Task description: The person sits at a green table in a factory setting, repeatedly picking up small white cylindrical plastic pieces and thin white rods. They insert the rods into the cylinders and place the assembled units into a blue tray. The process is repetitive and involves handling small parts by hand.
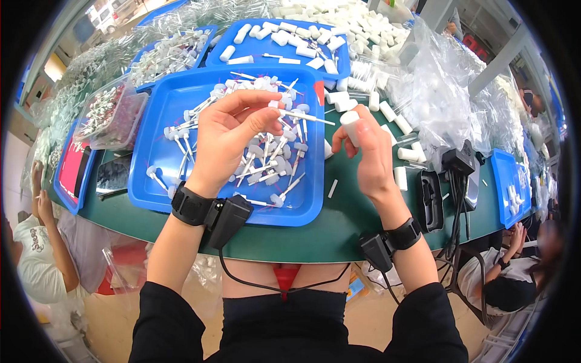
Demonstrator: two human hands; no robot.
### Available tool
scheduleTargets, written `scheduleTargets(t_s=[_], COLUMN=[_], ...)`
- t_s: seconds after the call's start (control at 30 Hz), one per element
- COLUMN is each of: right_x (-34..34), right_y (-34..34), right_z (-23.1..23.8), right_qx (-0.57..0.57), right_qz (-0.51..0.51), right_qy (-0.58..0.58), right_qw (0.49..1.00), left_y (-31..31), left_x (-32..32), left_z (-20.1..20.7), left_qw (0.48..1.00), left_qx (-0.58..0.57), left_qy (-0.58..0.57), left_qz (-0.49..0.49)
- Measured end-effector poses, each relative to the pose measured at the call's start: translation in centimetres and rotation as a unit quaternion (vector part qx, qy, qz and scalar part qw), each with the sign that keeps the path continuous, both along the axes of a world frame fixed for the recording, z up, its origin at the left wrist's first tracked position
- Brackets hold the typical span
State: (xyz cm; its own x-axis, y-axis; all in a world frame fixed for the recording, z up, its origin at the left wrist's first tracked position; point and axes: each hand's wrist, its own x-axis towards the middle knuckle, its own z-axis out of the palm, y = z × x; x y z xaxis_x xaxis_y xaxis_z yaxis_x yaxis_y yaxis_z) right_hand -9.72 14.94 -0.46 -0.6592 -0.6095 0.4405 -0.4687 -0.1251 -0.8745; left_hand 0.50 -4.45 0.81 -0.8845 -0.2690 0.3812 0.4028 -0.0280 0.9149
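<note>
My left hand (227, 133) is over the big blue tray (145, 175), its thumb and fingertips pinched on a small white part with a thin white stem (311, 117). The stem points right. My right hand (374, 154) grips a white cylindrical cap (349, 126) between thumb and fingers, just past the stem's tip; the two parts are apart. In the tray below lie many similar white stemmed pieces (281, 163) with pale, translucent heads, partly hidden by my left hand.
Behind is another blue tray (212, 58) of white caps, with more caps (399, 124) loose on the green table (266, 242). A clear plastic tub (124, 142) stands left. Black cables (458, 193) and clear bags (436, 91) lie right. Other people sit at both sides.
</note>
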Motion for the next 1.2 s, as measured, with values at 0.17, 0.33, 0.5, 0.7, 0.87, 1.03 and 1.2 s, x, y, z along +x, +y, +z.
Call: scheduleTargets(t_s=[0.17,0.33,0.5,0.7,0.87,1.03,1.2], right_x=[0.7,0.5,0.5,0.1,-0.2,0.2,-0.5], right_y=[-0.6,-0.7,-0.7,-0.6,-0.3,-0.6,-0.2], right_z=[0.4,0.3,0.3,0.1,0.5,0.9,0.4], right_qx=[0.067,0.052,0.062,0.040,0.099,0.045,0.018], right_qz=[0.020,0.006,0.001,0.024,0.075,0.055,0.094], right_qy=[0.037,0.090,0.073,0.008,-0.091,-0.083,-0.101], right_qw=[0.997,0.995,0.995,0.999,0.988,0.994,0.990], left_y=[0.0,-0.5,-0.6,-0.7,-0.6,-0.1,-0.4], left_x=[-0.1,-0.3,-0.1,-0.2,0.0,-0.1,0.2], left_z=[0.0,-0.2,0.0,-0.3,0.1,0.3,0.6], left_qw=[1.000,0.997,0.998,0.999,0.997,0.998,0.994], left_qx=[0.015,0.025,-0.009,-0.025,-0.076,0.001,0.002], left_qy=[-0.003,0.009,0.001,0.016,-0.020,-0.055,-0.105], left_qz=[0.021,0.067,0.057,0.046,0.005,0.018,-0.009])
